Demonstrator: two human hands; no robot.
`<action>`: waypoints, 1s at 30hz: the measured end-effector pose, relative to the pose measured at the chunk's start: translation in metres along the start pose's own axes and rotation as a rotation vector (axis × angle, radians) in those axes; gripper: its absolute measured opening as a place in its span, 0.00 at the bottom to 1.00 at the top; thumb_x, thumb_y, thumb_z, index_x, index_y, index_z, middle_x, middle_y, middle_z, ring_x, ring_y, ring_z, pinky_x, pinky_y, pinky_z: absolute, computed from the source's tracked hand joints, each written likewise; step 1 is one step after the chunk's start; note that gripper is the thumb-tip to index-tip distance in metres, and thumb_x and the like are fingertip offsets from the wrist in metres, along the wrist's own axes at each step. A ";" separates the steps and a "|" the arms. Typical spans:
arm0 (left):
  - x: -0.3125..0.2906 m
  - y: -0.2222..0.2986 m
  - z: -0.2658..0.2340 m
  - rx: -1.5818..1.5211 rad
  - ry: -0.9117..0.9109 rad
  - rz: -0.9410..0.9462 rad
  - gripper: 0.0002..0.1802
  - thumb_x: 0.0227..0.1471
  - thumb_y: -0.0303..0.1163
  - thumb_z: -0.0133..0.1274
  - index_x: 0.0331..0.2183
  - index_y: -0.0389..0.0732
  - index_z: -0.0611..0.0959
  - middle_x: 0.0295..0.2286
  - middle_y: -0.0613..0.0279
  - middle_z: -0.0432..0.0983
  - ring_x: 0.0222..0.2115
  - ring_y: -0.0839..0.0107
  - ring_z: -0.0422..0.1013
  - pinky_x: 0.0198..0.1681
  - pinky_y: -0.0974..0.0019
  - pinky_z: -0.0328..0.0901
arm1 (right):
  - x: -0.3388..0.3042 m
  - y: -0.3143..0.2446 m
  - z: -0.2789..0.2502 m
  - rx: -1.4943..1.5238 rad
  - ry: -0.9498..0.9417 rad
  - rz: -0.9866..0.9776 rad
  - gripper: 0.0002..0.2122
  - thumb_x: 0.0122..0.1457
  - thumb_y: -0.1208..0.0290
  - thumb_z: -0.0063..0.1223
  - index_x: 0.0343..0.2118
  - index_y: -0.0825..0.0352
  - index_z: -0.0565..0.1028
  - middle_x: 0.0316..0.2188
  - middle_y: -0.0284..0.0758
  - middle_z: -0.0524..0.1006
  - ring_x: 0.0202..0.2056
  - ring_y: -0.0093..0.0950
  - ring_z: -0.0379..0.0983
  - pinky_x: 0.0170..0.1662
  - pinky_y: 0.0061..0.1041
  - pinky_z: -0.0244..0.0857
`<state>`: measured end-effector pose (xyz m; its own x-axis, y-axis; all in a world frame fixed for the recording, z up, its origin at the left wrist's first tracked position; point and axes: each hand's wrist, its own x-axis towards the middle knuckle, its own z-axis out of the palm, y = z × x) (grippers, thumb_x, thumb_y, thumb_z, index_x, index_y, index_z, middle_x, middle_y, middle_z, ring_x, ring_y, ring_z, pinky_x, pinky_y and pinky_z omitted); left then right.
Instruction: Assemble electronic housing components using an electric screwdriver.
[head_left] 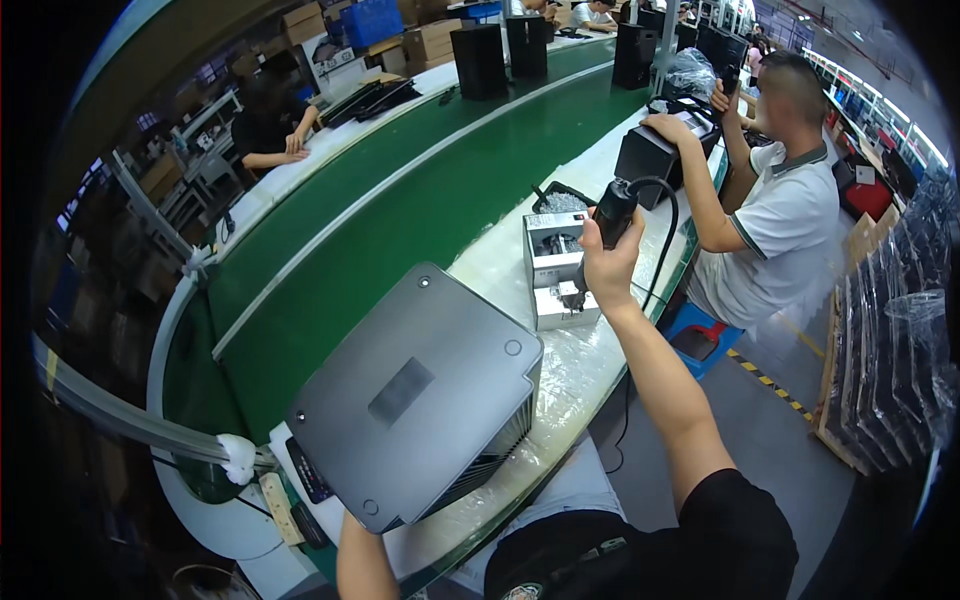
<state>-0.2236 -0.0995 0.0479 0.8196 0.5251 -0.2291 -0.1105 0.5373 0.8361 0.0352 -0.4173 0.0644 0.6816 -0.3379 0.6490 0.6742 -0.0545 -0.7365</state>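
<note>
One bare right hand [608, 262] is wrapped around a black corded electric screwdriver [614, 208], whose upper end stands above the fingers; a black cable [672, 220] leaves that end and loops down to the right of them. Just left of and below the grip is a white parts box [560, 322] divided into compartments, with small metal parts in it; a black tray [543, 203] with a clear bag lies beyond its far end. The left hand is hidden by a grey rectangular casing [460, 335], so I cannot tell what its fingers do; only the left forearm [366, 565] shows at the lower edge. The casing lies to the left of and nearer than the right fingers, well apart from them, its broad face up, with a dark rectangle in the middle, a round mark near each corner and ribbed sides. Clear film [565, 385] covers the worktop below the right fingers. To their upper right, a co-worker [790, 205] on a blue stool [695, 340] rests a hand on a black box [648, 158]. Left of the right fingers runs a green conveyor belt [350, 250]; farthest out, black cabinets [480, 62] stand on its far side.
</note>
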 end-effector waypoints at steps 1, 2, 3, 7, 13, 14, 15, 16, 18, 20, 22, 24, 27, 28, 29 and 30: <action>-0.001 0.009 0.005 0.188 0.033 0.117 0.28 0.63 0.49 0.38 0.37 0.30 0.77 0.29 0.57 0.74 0.30 0.70 0.69 0.37 0.68 0.64 | 0.003 0.006 -0.001 -0.097 0.021 -0.134 0.21 0.59 0.77 0.52 0.51 0.72 0.56 0.34 0.35 0.72 0.27 0.18 0.70 0.31 0.18 0.67; -0.004 0.016 0.010 0.419 0.080 0.262 0.28 0.63 0.49 0.37 0.36 0.30 0.77 0.28 0.57 0.74 0.30 0.70 0.69 0.37 0.67 0.64 | 0.002 0.009 -0.005 -0.105 0.000 -0.138 0.20 0.59 0.77 0.52 0.50 0.71 0.57 0.33 0.35 0.72 0.27 0.18 0.70 0.30 0.18 0.67; -0.006 0.030 0.015 0.647 0.143 0.436 0.28 0.64 0.50 0.37 0.35 0.30 0.76 0.28 0.57 0.73 0.29 0.70 0.68 0.37 0.67 0.64 | -0.002 0.006 -0.003 -0.102 -0.024 -0.134 0.19 0.59 0.77 0.52 0.49 0.71 0.57 0.33 0.35 0.72 0.26 0.18 0.70 0.30 0.18 0.67; 0.005 0.080 0.066 1.002 0.003 0.560 0.31 0.64 0.51 0.35 0.32 0.30 0.76 0.25 0.57 0.72 0.28 0.69 0.67 0.36 0.67 0.63 | -0.003 -0.027 -0.011 -0.068 -0.049 -0.027 0.20 0.57 0.75 0.55 0.49 0.71 0.59 0.31 0.35 0.74 0.26 0.20 0.72 0.31 0.20 0.68; 0.047 0.076 0.094 1.354 -0.265 0.522 0.23 0.61 0.42 0.38 0.35 0.30 0.78 0.33 0.36 0.75 0.37 0.40 0.72 0.41 0.51 0.64 | 0.019 -0.107 0.008 0.095 -0.063 -0.049 0.18 0.58 0.78 0.53 0.48 0.70 0.59 0.31 0.35 0.73 0.22 0.17 0.69 0.26 0.17 0.67; 0.058 0.064 0.092 1.412 -0.256 0.414 0.23 0.59 0.43 0.41 0.42 0.32 0.78 0.37 0.35 0.75 0.43 0.42 0.71 0.47 0.52 0.64 | 0.022 -0.119 0.012 0.141 -0.078 -0.033 0.17 0.59 0.78 0.52 0.48 0.70 0.59 0.32 0.35 0.73 0.21 0.18 0.69 0.26 0.17 0.67; 0.056 0.057 0.088 1.398 -0.236 0.419 0.25 0.57 0.41 0.46 0.46 0.27 0.75 0.42 0.39 0.76 0.45 0.49 0.72 0.50 0.60 0.63 | 0.025 -0.135 0.020 0.204 -0.109 -0.045 0.15 0.59 0.78 0.50 0.47 0.70 0.59 0.33 0.36 0.73 0.21 0.18 0.69 0.25 0.17 0.67; 0.062 0.048 0.079 1.409 -0.285 0.372 0.30 0.55 0.43 0.50 0.51 0.28 0.72 0.46 0.36 0.72 0.50 0.49 0.69 0.55 0.59 0.61 | 0.024 -0.150 0.030 0.266 -0.144 -0.053 0.14 0.60 0.79 0.49 0.46 0.70 0.60 0.34 0.37 0.74 0.21 0.18 0.69 0.25 0.18 0.67; 0.055 0.033 0.070 1.467 -0.271 0.519 0.34 0.54 0.46 0.48 0.52 0.27 0.69 0.40 0.33 0.74 0.44 0.43 0.71 0.51 0.55 0.64 | 0.019 -0.181 0.055 0.350 -0.174 -0.077 0.12 0.60 0.79 0.47 0.45 0.70 0.60 0.35 0.39 0.74 0.20 0.19 0.70 0.25 0.18 0.67; 0.051 0.032 0.059 1.525 -0.317 0.321 0.35 0.54 0.51 0.48 0.47 0.25 0.72 0.38 0.33 0.75 0.41 0.42 0.72 0.47 0.53 0.66 | 0.015 -0.199 0.077 0.487 -0.225 -0.130 0.13 0.60 0.79 0.47 0.46 0.71 0.60 0.35 0.39 0.75 0.20 0.20 0.70 0.24 0.18 0.66; 0.031 0.043 0.057 1.606 -0.333 0.245 0.37 0.53 0.55 0.48 0.44 0.24 0.73 0.36 0.34 0.76 0.38 0.42 0.74 0.43 0.51 0.68 | 0.007 -0.216 0.101 0.521 -0.278 -0.131 0.13 0.60 0.78 0.48 0.46 0.70 0.60 0.34 0.39 0.75 0.20 0.19 0.70 0.23 0.17 0.66; 0.011 0.047 0.050 1.739 -0.250 0.241 0.36 0.52 0.57 0.49 0.45 0.29 0.75 0.36 0.36 0.76 0.37 0.43 0.74 0.43 0.51 0.68 | -0.003 -0.221 0.125 0.568 -0.341 -0.148 0.14 0.59 0.78 0.51 0.45 0.69 0.60 0.34 0.39 0.76 0.20 0.18 0.70 0.21 0.16 0.64; -0.006 0.045 0.034 1.710 -0.166 0.290 0.35 0.51 0.56 0.51 0.43 0.29 0.76 0.34 0.37 0.77 0.34 0.44 0.75 0.40 0.51 0.69 | -0.031 -0.220 0.166 0.687 -0.421 -0.084 0.15 0.59 0.78 0.50 0.46 0.70 0.59 0.35 0.40 0.75 0.21 0.20 0.71 0.23 0.17 0.66; -0.008 0.047 0.035 1.700 -0.163 0.286 0.35 0.51 0.56 0.52 0.43 0.29 0.76 0.34 0.38 0.77 0.33 0.44 0.75 0.40 0.51 0.69 | -0.039 -0.217 0.177 0.671 -0.445 -0.090 0.14 0.61 0.77 0.47 0.47 0.71 0.60 0.36 0.42 0.75 0.20 0.23 0.71 0.23 0.19 0.66; -0.007 0.047 0.035 1.689 -0.163 0.284 0.35 0.51 0.55 0.53 0.42 0.29 0.76 0.33 0.39 0.78 0.33 0.44 0.75 0.39 0.52 0.69 | -0.047 -0.216 0.187 0.684 -0.480 -0.058 0.13 0.60 0.78 0.46 0.46 0.71 0.60 0.36 0.41 0.75 0.20 0.23 0.71 0.23 0.19 0.67; -0.007 0.046 0.033 1.673 -0.164 0.309 0.35 0.50 0.55 0.53 0.42 0.29 0.76 0.33 0.39 0.78 0.32 0.45 0.75 0.39 0.52 0.69 | -0.054 -0.216 0.196 0.697 -0.517 -0.027 0.12 0.60 0.78 0.46 0.45 0.70 0.60 0.36 0.41 0.75 0.21 0.22 0.71 0.24 0.19 0.67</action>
<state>-0.2160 -0.1000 0.1047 0.9393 0.3430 -0.0099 0.3133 -0.8455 0.4324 -0.0920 -0.2033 0.2260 0.5924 0.1339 0.7945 0.5973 0.5889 -0.5445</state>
